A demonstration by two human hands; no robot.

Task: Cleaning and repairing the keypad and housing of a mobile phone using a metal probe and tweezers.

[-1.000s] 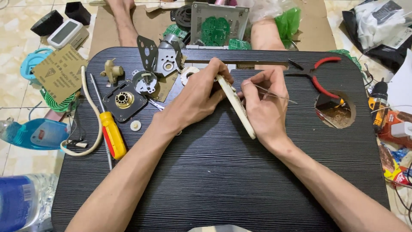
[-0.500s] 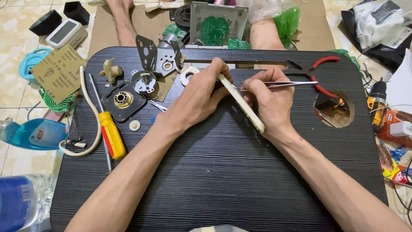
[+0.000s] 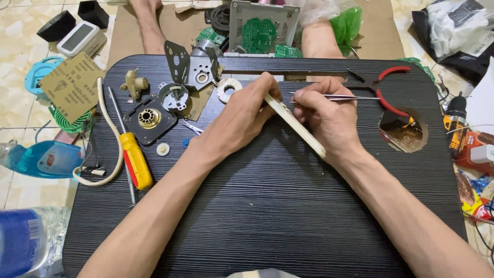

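Head view: cream strip between left hand and right hand

I note the worktop is black with a fine horizontal wood-grain pattern. The strip at frame centre is cream; the tweezers beside it are silver. At left, the screwdriver has a yellow handle with a red band. Upper right, the pliers carry red handles. At upper centre, the circuit board is green in a grey housing. Far left, the bottle is translucent blue; the sandpaper sheet is tan.
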